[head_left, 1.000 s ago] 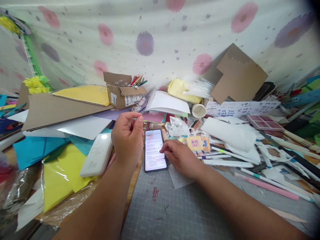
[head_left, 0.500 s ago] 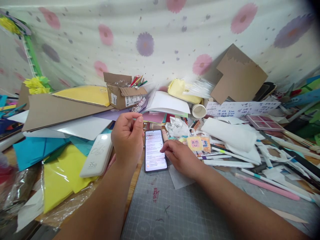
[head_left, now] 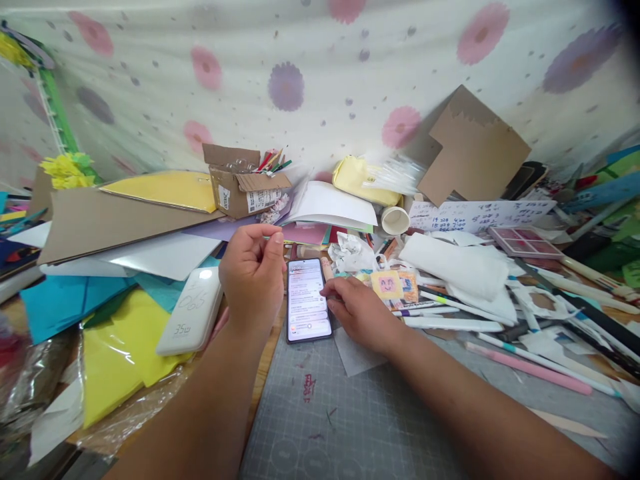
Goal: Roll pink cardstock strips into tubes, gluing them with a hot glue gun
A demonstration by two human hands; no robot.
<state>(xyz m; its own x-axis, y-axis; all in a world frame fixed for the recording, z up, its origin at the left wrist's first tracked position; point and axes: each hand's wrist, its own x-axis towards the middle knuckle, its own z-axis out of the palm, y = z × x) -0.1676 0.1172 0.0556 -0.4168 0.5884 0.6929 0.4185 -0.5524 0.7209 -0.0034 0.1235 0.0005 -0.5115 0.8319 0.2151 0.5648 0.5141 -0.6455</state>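
Note:
A smartphone [head_left: 306, 307] with a lit screen of text lies face up at the far edge of a grey cutting mat [head_left: 350, 413]. At its right edge is my right hand [head_left: 357, 312], index fingertip on or just over the screen, the other fingers loosely bent and gripping nothing. Left of the phone, my left hand [head_left: 253, 273] is raised with thumb and fingers drawn together in a pinch; whatever may be between the tips is too small to make out. A white power bank [head_left: 191, 312] with digits on its face sits beside my left wrist.
Yellow sheets in clear plastic [head_left: 125, 353] and blue paper [head_left: 70, 300] lie at left. Behind stand a small cardboard box [head_left: 245, 190] with pencils, a yellow pouch [head_left: 363, 180] and a paper cup [head_left: 395, 220]. Pens, a pink stick [head_left: 530, 367] and crumpled paper crowd the right.
The text on the phone screen has shifted a little. My right index finger has moved slightly toward the screen's right edge. My left hand keeps its pinch, and the whole view has drifted slightly.

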